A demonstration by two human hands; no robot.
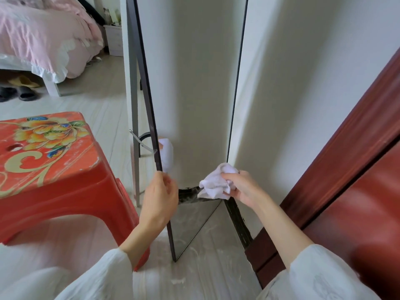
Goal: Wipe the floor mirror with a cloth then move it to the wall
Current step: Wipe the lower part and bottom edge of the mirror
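A tall floor mirror [194, 94] with a thin dark frame stands upright in front of me, its right edge close against the white wall [303, 83]. My left hand [159, 198] grips the frame's left edge low down. My right hand [242, 187] is shut on a crumpled white cloth [216, 182], pressed to the glass near the lower right edge. The glass reflects the wall, the floor and a bit of the cloth. A metal stand leg [135, 148] shows behind the mirror.
A red plastic stool [49, 161] with a flower print stands close on the left. A reddish-brown wooden door [357, 180] is on the right. A bed with pink bedding [43, 35] and slippers beneath lies at the far left.
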